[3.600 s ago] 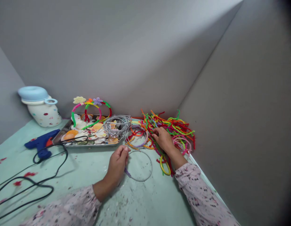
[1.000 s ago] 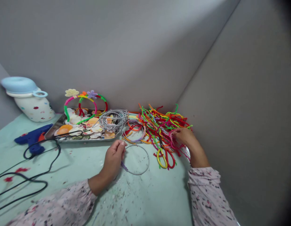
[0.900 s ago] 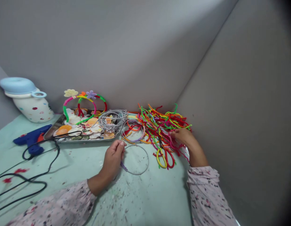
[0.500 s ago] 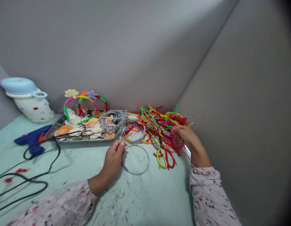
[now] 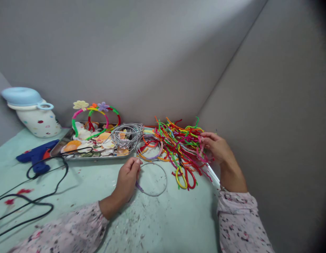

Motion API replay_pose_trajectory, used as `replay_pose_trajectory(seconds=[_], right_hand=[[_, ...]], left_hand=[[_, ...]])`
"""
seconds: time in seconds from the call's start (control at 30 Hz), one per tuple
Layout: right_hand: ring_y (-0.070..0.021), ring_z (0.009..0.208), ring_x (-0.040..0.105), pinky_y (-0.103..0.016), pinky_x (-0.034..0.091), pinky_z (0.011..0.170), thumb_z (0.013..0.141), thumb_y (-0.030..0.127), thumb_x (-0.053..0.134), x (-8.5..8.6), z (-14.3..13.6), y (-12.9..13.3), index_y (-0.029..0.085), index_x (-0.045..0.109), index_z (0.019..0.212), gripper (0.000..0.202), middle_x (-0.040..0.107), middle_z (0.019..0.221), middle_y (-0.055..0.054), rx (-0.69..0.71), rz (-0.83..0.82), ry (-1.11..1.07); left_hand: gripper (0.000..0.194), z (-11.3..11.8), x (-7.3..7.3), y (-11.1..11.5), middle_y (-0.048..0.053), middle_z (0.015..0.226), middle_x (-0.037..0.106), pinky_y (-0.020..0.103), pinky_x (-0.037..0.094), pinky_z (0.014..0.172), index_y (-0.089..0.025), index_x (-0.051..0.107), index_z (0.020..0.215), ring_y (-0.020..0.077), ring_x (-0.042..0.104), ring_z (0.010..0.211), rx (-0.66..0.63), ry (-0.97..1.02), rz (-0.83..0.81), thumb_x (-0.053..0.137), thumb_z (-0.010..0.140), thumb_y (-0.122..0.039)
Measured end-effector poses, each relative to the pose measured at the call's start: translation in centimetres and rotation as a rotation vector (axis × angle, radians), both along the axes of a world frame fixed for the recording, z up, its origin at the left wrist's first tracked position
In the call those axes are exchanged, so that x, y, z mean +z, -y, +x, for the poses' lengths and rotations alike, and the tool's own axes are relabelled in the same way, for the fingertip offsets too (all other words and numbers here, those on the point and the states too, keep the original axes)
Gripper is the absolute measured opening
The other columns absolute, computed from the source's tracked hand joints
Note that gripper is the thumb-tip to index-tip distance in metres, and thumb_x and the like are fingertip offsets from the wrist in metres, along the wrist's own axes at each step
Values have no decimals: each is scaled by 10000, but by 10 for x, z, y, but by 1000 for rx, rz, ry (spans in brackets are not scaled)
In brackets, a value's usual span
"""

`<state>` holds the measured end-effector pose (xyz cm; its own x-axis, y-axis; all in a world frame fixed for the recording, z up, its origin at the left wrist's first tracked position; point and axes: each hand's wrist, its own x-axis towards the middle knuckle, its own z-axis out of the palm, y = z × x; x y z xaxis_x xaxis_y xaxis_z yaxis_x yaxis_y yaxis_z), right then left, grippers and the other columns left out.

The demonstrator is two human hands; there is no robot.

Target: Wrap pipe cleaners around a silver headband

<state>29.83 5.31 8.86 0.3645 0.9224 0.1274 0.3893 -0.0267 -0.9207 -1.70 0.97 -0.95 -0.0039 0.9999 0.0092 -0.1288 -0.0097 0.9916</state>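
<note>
My left hand (image 5: pixel 128 177) is closed on a thin grey wire ring (image 5: pixel 166 179), which has a short purple wrapping near my fingers. The ring lies close above the table. My right hand (image 5: pixel 217 146) pinches a pink pipe cleaner (image 5: pixel 200 144) at the right side of a heaped pile of colourful pipe cleaners (image 5: pixel 176 135). Scissors with one yellow and one red handle loop (image 5: pixel 181 178) lie at the front of the pile, blades partly covered. Left of the pile rest more wire rings (image 5: pixel 149 159), partly wrapped in colour.
A metal tray (image 5: pixel 86 159) holds shells, a coil of grey wire (image 5: pixel 127 135) and two colourful hoops with flowers (image 5: pixel 107 121). Further left are a blue glue gun (image 5: pixel 38 154) with a black cable (image 5: pixel 56 189) and a white cup (image 5: pixel 38 121) with a blue lid. Grey walls stand behind and right.
My right hand has moved a little to the right, and the pink strands at its fingertips have shifted. My left hand and the ring stay in place.
</note>
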Motion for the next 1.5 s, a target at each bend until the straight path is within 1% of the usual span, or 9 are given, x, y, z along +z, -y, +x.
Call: replay_pose_trajectory(seconds=[0.3, 0.43, 0.73, 0.87, 1.07, 1.2, 1.3, 1.37, 1.5], right_hand=[[-66, 484, 491, -206, 387, 410, 677, 261, 584, 14, -11, 8, 219, 598, 1066, 392, 670, 1044, -50, -5, 248, -107], [-136, 672, 609, -240, 475, 537, 709, 330, 652, 19, -19, 12, 201, 639, 970, 291, 684, 948, -59, -69, 291, -24], [-100, 589, 551, -218, 437, 498, 763, 377, 564, 18, -17, 6, 235, 541, 1036, 308, 629, 932, -31, -116, 472, -115], [-102, 583, 560, -214, 430, 487, 759, 364, 581, 20, -31, 11, 234, 555, 1040, 311, 650, 897, -24, 97, 304, -165], [-106, 581, 586, -217, 434, 496, 768, 304, 631, 11, -91, 23, 226, 620, 990, 235, 688, 852, -3, 604, -127, -180], [-118, 636, 609, -215, 434, 527, 795, 340, 620, 2, -120, 23, 220, 630, 1014, 250, 695, 873, -13, 799, -246, -83], [-115, 609, 574, -218, 406, 542, 844, 372, 557, -6, -115, 15, 195, 645, 1035, 275, 667, 752, 1, 697, -188, 92], [-114, 623, 551, -218, 386, 554, 822, 347, 574, -13, -105, 8, 175, 682, 889, 214, 653, 725, 5, 597, -142, 283], [-116, 626, 559, -211, 359, 547, 808, 295, 580, -31, -98, 2, 183, 701, 787, 166, 672, 716, 7, 593, -312, 628]], left_hand=[[284, 0, 1, 0, -55, 578, 436, 187, 270, 445, -179, 563, 805, 77, 363, 480, 5, -11, 10, 534, 859, -456], [276, 0, 1, 0, -53, 578, 440, 188, 269, 448, -182, 567, 811, 79, 360, 486, 4, -7, 5, 540, 854, -452], [285, 0, 1, 0, -52, 566, 439, 193, 261, 448, -184, 569, 793, 85, 357, 480, 13, 2, 12, 552, 835, -465], [284, 1, 3, 2, -55, 568, 423, 196, 272, 460, -187, 586, 826, 89, 358, 492, 40, 2, 34, 571, 819, -471], [407, 0, 11, 10, -29, 686, 494, 206, 336, 498, -200, 585, 1137, 106, 411, 555, -13, 33, 95, 581, 819, -454], [299, 0, 12, 11, -8, 675, 515, 205, 341, 511, -177, 651, 980, 116, 440, 591, -75, -72, 112, 593, 823, -425], [292, 0, 10, 9, -26, 606, 451, 200, 309, 483, -179, 642, 875, 104, 387, 543, -45, -68, 77, 528, 866, -448], [309, -1, 9, 8, -37, 596, 417, 196, 295, 470, -181, 619, 874, 97, 363, 525, -31, -42, 59, 491, 887, -462], [325, -1, 8, 8, -41, 607, 412, 190, 288, 471, -172, 595, 872, 92, 359, 530, -35, -48, 62, 474, 897, -473]])
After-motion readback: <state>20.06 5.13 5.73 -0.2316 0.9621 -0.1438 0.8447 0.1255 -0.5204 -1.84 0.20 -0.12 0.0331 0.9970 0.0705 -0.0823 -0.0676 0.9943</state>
